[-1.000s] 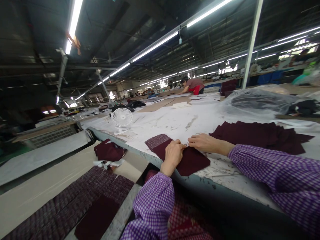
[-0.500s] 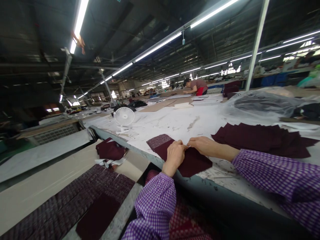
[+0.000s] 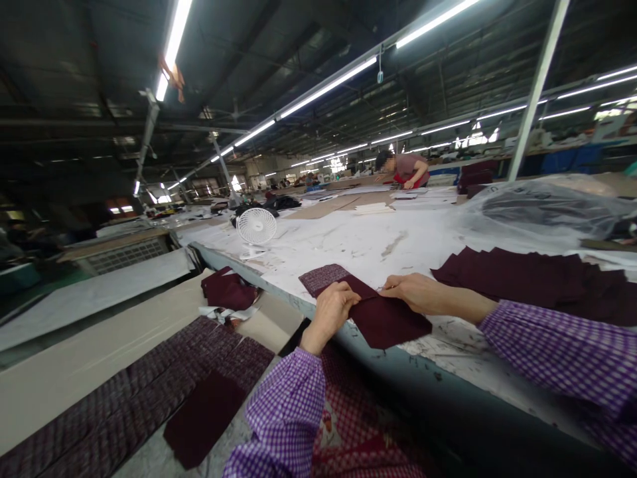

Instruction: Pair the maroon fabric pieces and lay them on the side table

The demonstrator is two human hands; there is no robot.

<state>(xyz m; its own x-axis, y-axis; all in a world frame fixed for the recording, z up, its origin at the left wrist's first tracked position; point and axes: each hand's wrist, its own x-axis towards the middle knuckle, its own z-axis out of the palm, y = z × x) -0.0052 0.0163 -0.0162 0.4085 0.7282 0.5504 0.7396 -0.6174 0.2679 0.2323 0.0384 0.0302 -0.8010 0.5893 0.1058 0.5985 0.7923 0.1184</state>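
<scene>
A maroon fabric piece (image 3: 385, 323) with a speckled grey-maroon end lies at the near edge of the white-topped table (image 3: 338, 242). My left hand (image 3: 331, 307) pinches it along a fold line on the left. On the right, the fingertips of my right hand (image 3: 411, 292) are closed on the same line. A short stretch of fold shows between both hands. Part of the cloth hangs slightly past the table edge. To the right lies a fanned pile of maroon fabric pieces (image 3: 532, 282).
Speckled fabric panels (image 3: 144, 385) with a maroon piece (image 3: 204, 415) lie on a lower surface at left, near a crumpled maroon cloth (image 3: 229, 290). A small white fan (image 3: 256, 226) stands on the table. Clear plastic sheeting (image 3: 542, 206) is at far right; a person (image 3: 411, 170) bends over the far end.
My hands have moved apart along the fold, the left one shifting left and down, so more of the line shows. The view has turned slightly left. The far person's arm has moved.
</scene>
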